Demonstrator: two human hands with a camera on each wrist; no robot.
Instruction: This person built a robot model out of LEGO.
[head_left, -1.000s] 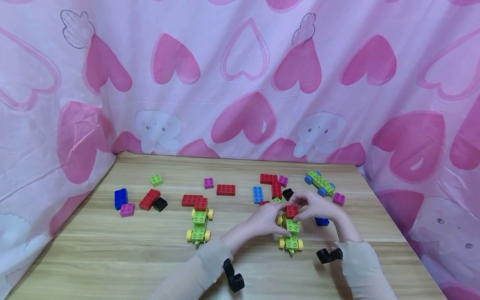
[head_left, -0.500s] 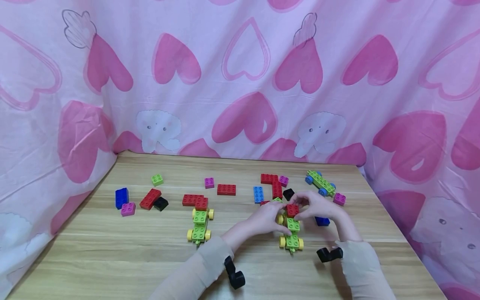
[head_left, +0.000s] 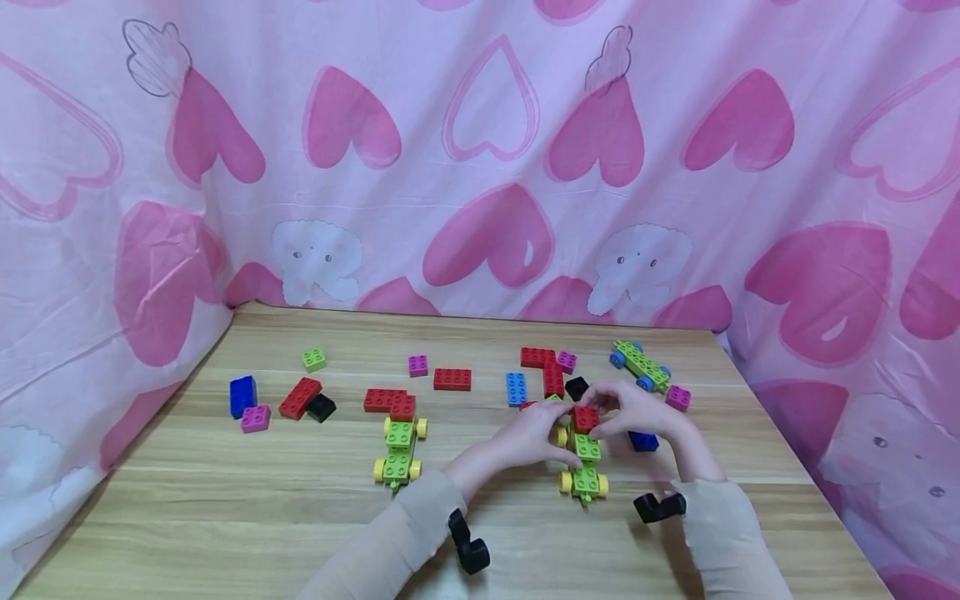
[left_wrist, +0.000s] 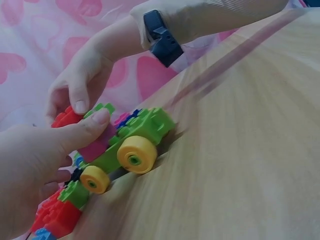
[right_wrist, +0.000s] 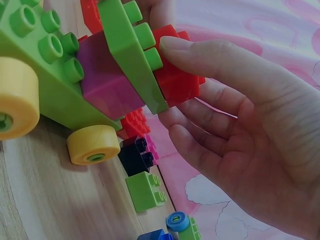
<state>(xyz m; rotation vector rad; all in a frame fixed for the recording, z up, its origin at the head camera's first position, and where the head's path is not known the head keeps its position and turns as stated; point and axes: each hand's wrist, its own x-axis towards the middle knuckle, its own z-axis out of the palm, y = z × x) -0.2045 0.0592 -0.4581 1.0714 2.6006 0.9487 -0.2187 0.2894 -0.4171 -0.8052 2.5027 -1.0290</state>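
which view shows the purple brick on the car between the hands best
The right wrist view: the purple brick looks large there, between the green base and a green block. The left wrist view shows it smaller, partly behind the left hand. In the head view I can't make it out.

The person wears pale beige sleeves: the left sleeve [head_left: 423,517] and the right sleeve [head_left: 722,529] are of the same colour, and both leave the wrist uncovered. The cloth of the right one has fine ribs (the left wrist view shows them best). Near each sleeve's end sits a black device, the left device [head_left: 474,557] and the right device [head_left: 672,506], each with a thicker, rounded end. The left hand [head_left: 525,437] and the right hand [head_left: 628,408] are bare.
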